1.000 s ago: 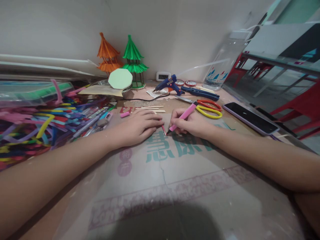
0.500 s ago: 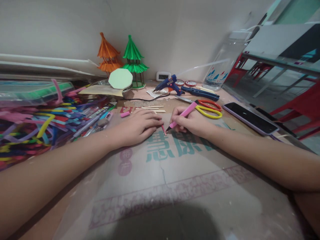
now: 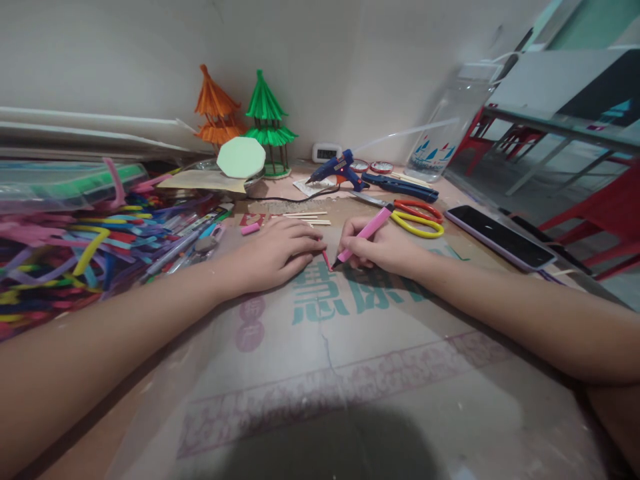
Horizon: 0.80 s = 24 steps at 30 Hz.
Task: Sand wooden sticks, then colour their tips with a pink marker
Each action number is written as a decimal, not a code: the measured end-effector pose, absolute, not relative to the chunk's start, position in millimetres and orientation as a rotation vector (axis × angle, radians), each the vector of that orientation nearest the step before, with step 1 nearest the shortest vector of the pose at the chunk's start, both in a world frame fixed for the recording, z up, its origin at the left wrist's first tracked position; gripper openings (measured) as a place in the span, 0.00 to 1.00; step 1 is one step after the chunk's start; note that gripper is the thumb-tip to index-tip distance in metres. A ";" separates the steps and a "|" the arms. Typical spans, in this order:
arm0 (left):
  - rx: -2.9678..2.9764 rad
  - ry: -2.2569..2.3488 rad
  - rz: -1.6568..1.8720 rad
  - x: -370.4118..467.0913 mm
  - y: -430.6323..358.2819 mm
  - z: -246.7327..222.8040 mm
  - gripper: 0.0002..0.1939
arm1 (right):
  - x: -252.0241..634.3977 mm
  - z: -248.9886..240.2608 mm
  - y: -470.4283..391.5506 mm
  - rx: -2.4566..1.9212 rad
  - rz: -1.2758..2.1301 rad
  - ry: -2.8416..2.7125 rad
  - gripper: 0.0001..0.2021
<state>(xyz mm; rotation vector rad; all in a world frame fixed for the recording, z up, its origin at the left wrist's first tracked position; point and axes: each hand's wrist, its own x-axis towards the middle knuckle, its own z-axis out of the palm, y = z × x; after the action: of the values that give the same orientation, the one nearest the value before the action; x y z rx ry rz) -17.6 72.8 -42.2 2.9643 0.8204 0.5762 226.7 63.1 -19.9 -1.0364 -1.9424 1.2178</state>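
My right hand [image 3: 376,245] grips a pink marker [image 3: 367,231] without its cap. The marker's black tip touches or nearly touches the near end of a thin stick [image 3: 327,259], whose visible part is coloured pinkish red. My left hand [image 3: 280,252] rests on the cardboard sheet [image 3: 280,380] and pins the stick's far end with its fingertips; that end is hidden under the fingers. By the left knuckles lies the pink marker cap [image 3: 251,229]. Several bare wooden sticks [image 3: 305,217] lie behind the left hand.
A heap of coloured pipe cleaners [image 3: 75,253] fills the left. Behind stand orange [image 3: 215,107] and green [image 3: 270,120] pagoda models, an octagonal plate [image 3: 241,157] and a glue gun [image 3: 337,168]. Scissors [image 3: 417,227], a utility knife [image 3: 403,186], a phone [image 3: 500,235] and a jug [image 3: 440,127] are at right.
The marker has shifted slightly down, its tip now nearer the stick's near end. The stick shows more red along its length. My left hand stays in place.
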 end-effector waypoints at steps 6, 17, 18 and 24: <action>2.970 0.845 0.557 -18.7 71.3 -41.4 0.18 | 226.2 -19.1 62.3 -1.042 1.232 -1.910 0.06; 2.973 0.826 0.592 -18.2 72.4 -42.0 0.18 | 227.0 -17.0 61.2 -1.040 1.242 -1.967 0.07; 2.971 0.824 0.599 -18.3 72.4 -41.9 0.18 | 227.0 -17.2 61.3 -1.041 1.242 -1.960 0.06; 2.969 0.823 0.623 -18.3 71.7 -41.8 0.18 | 224.7 -18.5 62.6 -1.074 1.146 -1.914 0.06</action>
<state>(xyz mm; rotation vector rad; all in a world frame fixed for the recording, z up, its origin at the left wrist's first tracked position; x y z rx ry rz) -18.3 71.7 -41.8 2.9687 0.8232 0.6232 224.7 62.6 -18.5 -1.0742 -1.9144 1.1458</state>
